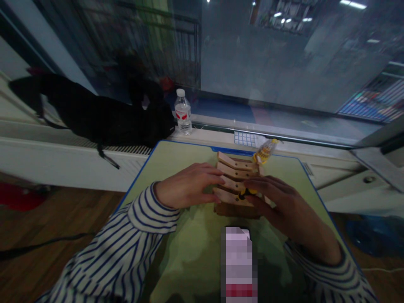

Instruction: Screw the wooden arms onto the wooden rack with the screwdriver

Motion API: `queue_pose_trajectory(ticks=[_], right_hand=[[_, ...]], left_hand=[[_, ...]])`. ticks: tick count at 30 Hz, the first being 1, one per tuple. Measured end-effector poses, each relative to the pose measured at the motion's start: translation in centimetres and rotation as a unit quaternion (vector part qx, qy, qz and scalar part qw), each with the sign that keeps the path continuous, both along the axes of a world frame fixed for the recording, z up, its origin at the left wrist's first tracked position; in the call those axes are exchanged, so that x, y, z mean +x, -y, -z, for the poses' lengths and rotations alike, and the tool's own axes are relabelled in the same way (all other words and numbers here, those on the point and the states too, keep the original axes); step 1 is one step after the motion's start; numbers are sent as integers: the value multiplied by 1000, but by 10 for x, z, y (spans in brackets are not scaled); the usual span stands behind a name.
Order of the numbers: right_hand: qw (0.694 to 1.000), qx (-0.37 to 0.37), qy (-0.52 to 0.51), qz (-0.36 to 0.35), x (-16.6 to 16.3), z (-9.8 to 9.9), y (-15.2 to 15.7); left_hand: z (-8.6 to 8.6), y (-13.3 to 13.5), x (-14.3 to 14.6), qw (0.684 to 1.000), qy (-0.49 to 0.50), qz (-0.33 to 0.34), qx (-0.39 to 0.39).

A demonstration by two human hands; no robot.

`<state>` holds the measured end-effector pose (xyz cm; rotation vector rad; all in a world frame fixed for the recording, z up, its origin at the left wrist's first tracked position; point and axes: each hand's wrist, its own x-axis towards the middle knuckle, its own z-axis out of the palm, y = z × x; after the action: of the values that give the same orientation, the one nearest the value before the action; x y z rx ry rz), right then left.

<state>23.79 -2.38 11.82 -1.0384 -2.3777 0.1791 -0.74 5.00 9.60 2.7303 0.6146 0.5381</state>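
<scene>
On the worktop, the work looks partway along: the small wooden rack stands between the hands with its slats lined up, while the yellow-and-black piece sits at the front slat, pinched by the fingers of the right hand and not yet let go. The left hand has its fingers loosely bent against the slats' left ends; whether they grip, I cannot tell. Dark holes show bare in the rear slats, so those spots seem undone. Counted: one rack, four visible slats, one clear bag with yellow contents too blurred to count, one phone, one water bottle and one black bag. Whether the right hand hides further pieces is unclear.
</scene>
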Motion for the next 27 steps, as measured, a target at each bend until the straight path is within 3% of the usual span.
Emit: queue_pose_trajectory(ticks=[11, 27], right_hand=[[1000, 0, 29, -1, 12, -6, 5], [1000, 10, 18, 12, 6, -5, 2]], left_hand=[[-3, 1, 1, 1000, 17, 22, 6], [-6, 4, 0, 1000, -19, -19, -8]])
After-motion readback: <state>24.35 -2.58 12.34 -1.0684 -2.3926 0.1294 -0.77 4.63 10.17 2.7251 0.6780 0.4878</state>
